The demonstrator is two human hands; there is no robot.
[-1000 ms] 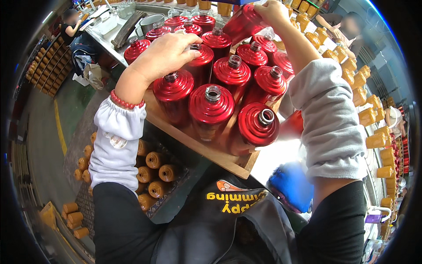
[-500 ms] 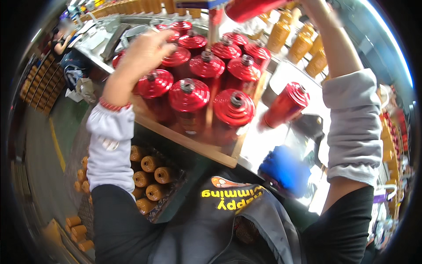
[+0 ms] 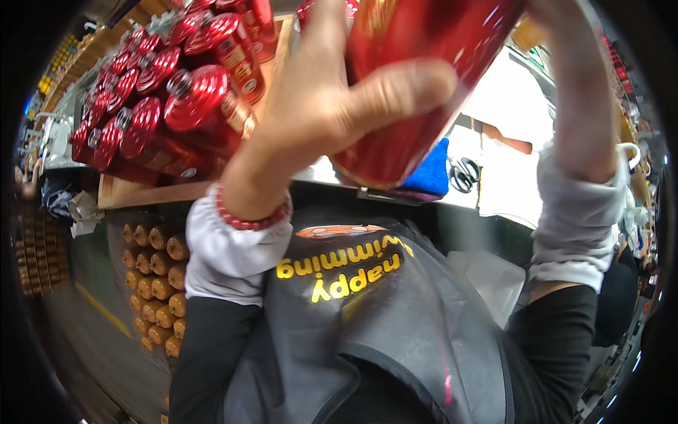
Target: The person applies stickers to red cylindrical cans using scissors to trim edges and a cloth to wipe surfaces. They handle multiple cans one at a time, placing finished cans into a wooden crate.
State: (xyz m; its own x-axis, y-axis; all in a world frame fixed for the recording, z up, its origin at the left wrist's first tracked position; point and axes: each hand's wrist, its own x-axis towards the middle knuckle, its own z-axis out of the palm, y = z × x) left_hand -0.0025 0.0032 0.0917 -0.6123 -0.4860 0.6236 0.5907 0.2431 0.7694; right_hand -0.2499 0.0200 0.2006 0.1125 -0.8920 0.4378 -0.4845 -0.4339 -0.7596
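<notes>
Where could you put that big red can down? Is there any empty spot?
The wooden tray is crowded with red cans, bare only along its near edge. Freer is the white tabletop right of the blue cloth, beside the scissors. Both hands, left hand, hold the lifted red can.

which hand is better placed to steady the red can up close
Left, probably: the left hand already wraps its fingers round the red can, while only the right forearm shows, its hand out of view.
</notes>
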